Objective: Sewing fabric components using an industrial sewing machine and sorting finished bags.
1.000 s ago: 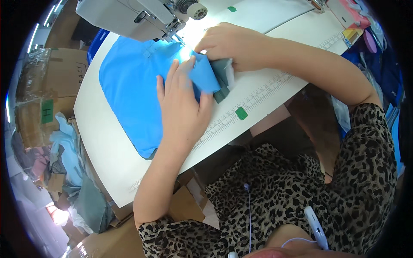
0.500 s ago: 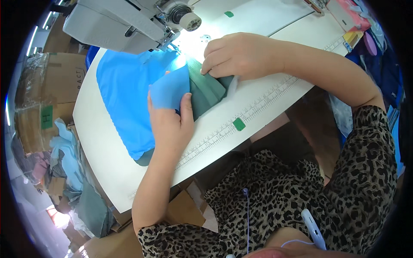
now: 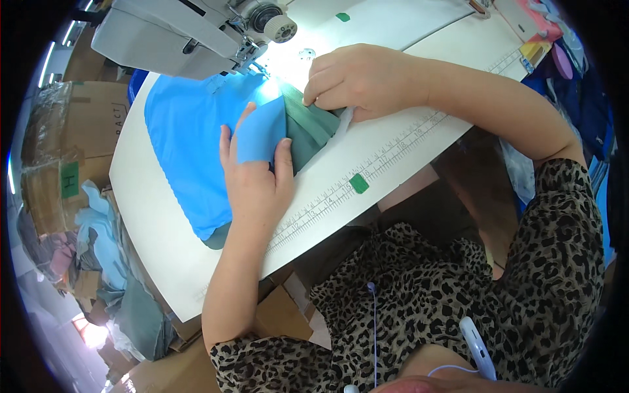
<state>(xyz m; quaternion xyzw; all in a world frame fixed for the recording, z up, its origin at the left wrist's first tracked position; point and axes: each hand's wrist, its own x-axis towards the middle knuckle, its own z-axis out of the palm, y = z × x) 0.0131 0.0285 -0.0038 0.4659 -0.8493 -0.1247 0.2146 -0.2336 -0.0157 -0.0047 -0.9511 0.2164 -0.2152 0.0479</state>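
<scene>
A bright blue fabric piece (image 3: 183, 144) lies spread over the white sewing table, its upper edge under the needle area of a sewing machine (image 3: 167, 36). My left hand (image 3: 259, 187) grips its right part; a folded blue flap covers some of the fingers, with other fingertips showing past it and the thumb at its edge. To the right, a dark green fabric (image 3: 304, 141) lies in pleats beside the flap. My right hand (image 3: 363, 78) pinches this green fabric near its upper right side, fingertips curled down. A whitish strip (image 3: 344, 121) shows under that hand. The machine's lamp brightens the fabric by the needle.
A printed ruler scale (image 3: 327, 204) with a green tape patch (image 3: 358, 183) runs along the table's near edge. Cardboard boxes (image 3: 85, 124) and heaped cloth (image 3: 108, 242) stand left of the table. Coloured items (image 3: 540, 33) lie at the far right corner.
The left hand's fingers have spread a little, with more fingertips showing beyond the blue flap. My right hand has shifted slightly, covering more of the green fabric's right end. The view moved slightly.
</scene>
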